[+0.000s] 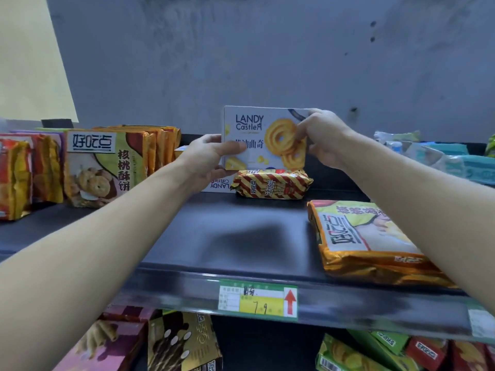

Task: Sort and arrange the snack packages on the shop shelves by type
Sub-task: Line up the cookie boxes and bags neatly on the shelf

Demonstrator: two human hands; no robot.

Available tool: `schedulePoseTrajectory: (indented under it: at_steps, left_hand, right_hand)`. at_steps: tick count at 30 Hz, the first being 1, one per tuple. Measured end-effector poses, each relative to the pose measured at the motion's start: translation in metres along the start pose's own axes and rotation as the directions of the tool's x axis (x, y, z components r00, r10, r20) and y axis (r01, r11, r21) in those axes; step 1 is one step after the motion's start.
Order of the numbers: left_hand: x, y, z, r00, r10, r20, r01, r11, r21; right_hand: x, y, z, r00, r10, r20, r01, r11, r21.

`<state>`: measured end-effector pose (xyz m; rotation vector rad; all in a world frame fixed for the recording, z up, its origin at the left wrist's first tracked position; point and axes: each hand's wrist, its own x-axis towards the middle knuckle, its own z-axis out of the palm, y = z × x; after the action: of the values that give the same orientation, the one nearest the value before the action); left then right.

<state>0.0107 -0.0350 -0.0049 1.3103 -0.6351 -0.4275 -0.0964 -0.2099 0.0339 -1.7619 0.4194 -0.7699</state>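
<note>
Your forearms (107, 236) stretch over the dark metal shelf (241, 236), left hand (211, 159) and right hand (324, 137) gripping opposite edges of the upright white cardboard cookie box (257, 135) above a red-and-gold striped foil packet (270, 183), which a careless lowering could crush.

Two hands are in view, the left hand (211, 159) and the right hand (325, 141), and there are two white cookie boxes: the upright box (251, 135) and the flat box (218, 185). One striped packet (270, 184) lies on the top shelf (241, 236), one gold-edged bag (369, 236) lies flat, and a row of bags (104, 167) stands at least four deep. One yellow price tag (257, 299) sits on the rail with one red arrow (290, 301) on it.
</note>
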Motion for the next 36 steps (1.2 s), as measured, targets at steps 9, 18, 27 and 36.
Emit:
schedulePoseTrajectory:
  at_steps: [9,18,27,36]
  left_hand:
    - [0.046,0.000,-0.022,0.995,0.081,-0.052,-0.084,0.995,-0.058]
    - [0.066,-0.008,-0.032,0.996,0.085,-0.025,-0.087,0.990,-0.109]
    - [0.067,-0.008,-0.024,0.996,0.084,-0.012,-0.085,0.991,-0.099]
    - [0.060,-0.011,-0.004,0.999,0.035,0.018,-0.034,0.999,-0.038]
  right_hand:
    - [0.033,0.015,0.009,0.990,0.138,-0.015,-0.123,0.817,-0.563]
    - [0.054,0.036,0.037,0.926,0.338,0.171,-0.073,0.603,-0.795]
    - [0.047,0.023,0.019,0.806,0.508,0.302,-0.074,0.593,-0.802]
    - [0.025,0.009,-0.002,0.676,0.506,0.536,-0.089,0.778,-0.622]
